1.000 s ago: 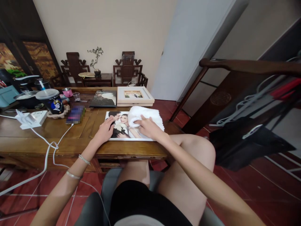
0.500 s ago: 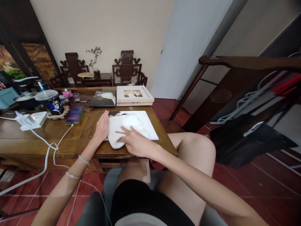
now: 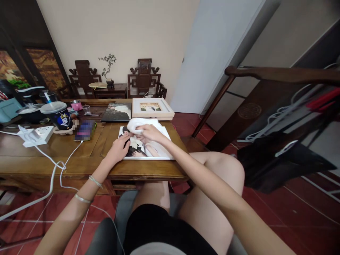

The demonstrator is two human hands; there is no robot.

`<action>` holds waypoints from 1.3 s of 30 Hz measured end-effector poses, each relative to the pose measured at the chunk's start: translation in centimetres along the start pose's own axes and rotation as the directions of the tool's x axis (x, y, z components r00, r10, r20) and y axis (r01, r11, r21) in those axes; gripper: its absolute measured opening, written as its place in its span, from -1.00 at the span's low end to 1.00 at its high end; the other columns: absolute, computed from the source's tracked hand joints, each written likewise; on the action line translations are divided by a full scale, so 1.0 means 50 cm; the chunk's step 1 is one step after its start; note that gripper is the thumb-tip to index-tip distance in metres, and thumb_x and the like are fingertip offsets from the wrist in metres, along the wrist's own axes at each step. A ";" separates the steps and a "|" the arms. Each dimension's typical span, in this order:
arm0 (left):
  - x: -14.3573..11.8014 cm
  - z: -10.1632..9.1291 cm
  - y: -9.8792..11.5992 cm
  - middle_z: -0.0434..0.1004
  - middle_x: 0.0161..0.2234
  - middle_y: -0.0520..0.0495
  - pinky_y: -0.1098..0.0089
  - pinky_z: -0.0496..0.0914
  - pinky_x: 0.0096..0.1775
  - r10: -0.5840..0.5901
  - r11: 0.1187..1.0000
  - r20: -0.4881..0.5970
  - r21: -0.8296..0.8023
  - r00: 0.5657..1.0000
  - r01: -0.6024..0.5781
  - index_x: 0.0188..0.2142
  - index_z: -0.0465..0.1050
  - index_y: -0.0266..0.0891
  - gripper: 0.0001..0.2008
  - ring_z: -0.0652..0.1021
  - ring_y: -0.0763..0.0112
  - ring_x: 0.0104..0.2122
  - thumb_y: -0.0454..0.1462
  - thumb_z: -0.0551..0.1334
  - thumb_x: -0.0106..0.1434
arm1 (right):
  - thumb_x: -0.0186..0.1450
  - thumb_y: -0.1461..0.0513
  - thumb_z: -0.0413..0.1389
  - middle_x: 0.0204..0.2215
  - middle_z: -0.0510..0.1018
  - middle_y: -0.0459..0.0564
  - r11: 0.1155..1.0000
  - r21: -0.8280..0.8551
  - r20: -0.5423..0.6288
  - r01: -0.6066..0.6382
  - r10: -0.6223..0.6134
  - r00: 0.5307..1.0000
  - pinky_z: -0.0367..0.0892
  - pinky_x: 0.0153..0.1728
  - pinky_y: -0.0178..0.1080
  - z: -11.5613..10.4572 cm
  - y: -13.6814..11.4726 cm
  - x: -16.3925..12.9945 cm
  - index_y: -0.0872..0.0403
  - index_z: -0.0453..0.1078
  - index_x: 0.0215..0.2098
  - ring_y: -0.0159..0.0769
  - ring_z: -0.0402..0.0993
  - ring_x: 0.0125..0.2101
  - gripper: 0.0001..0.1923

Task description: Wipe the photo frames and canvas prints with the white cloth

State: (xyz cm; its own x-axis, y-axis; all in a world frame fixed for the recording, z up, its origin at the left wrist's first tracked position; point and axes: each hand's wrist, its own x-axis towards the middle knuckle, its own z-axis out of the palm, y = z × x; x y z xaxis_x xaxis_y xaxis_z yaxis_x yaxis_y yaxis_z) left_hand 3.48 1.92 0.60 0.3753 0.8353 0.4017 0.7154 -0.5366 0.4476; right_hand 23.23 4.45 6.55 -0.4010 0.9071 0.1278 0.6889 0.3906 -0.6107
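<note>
Head cam view: right hand bunching a fluffy white cloth, fingers clamped on it, pressed against the far edge of a flat glossy photo print lying on the brown wooden counter. Left hand flat on the print's left side, fingers spread apart, gripping nothing. White-framed picture just behind, dark printed cup off left.

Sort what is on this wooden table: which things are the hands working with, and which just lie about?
In hand:
left hand pressing down the flat glossy photo print
right hand gripping the fluffy white cloth on that print

Lying about:
white framed picture
dark photo album
lidded black cup with straw
white power strip
</note>
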 end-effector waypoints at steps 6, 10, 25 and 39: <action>0.003 -0.003 0.001 0.50 0.14 -0.20 0.10 0.32 0.22 0.000 1.000 -0.001 0.022 1.000 0.000 0.08 0.48 -0.26 -0.60 0.49 0.11 0.15 -0.25 0.03 0.35 | 0.22 0.37 -0.05 0.06 0.57 -0.09 0.985 -0.099 0.003 0.142 -0.142 0.990 0.25 0.13 -0.23 0.050 -0.042 0.072 0.02 0.60 -0.03 -0.12 0.46 0.09 -0.52; 0.002 0.000 -0.003 0.44 0.19 -0.18 0.12 0.26 0.27 -0.004 1.000 -0.003 0.023 1.000 0.004 0.11 0.47 -0.26 -0.58 0.41 0.13 0.22 -0.25 0.02 0.35 | 0.16 0.38 -0.05 -0.05 0.64 -0.07 0.988 -0.057 -0.001 0.143 -0.144 0.990 0.34 0.01 -0.28 0.021 0.018 0.031 0.08 0.60 -0.06 -0.16 0.55 -0.05 -0.50; 0.001 -0.001 0.002 0.39 0.22 -0.24 0.13 0.20 0.30 -0.015 0.999 0.006 0.039 1.000 0.015 0.14 0.44 -0.36 -0.56 0.35 0.17 0.27 -0.26 0.01 0.37 | 0.04 0.49 -0.08 0.27 0.35 0.08 0.908 -0.345 0.049 0.238 -0.236 0.971 0.00 0.28 0.30 -0.021 0.052 -0.315 0.05 0.57 -0.11 0.02 0.04 0.35 -0.43; 0.004 -0.004 -0.006 0.44 0.19 -0.24 0.11 0.20 0.30 -0.007 0.995 -0.059 -0.097 0.998 0.001 0.10 0.48 -0.31 -0.60 0.39 0.13 0.24 -0.26 0.08 0.34 | 0.20 0.46 -0.09 0.10 0.52 0.19 0.917 -0.398 -0.039 -0.036 0.022 0.999 0.04 0.19 0.34 -0.023 0.060 -0.071 0.13 0.45 0.13 0.12 0.15 0.30 -0.41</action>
State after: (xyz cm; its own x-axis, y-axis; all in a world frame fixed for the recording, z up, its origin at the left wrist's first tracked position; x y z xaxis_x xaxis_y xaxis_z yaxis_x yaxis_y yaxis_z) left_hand 3.22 2.20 0.72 0.3349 0.8303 0.4454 0.6552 -0.5449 0.5232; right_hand 27.40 2.61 5.15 -0.3614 0.9211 0.1447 0.8864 0.3875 -0.2531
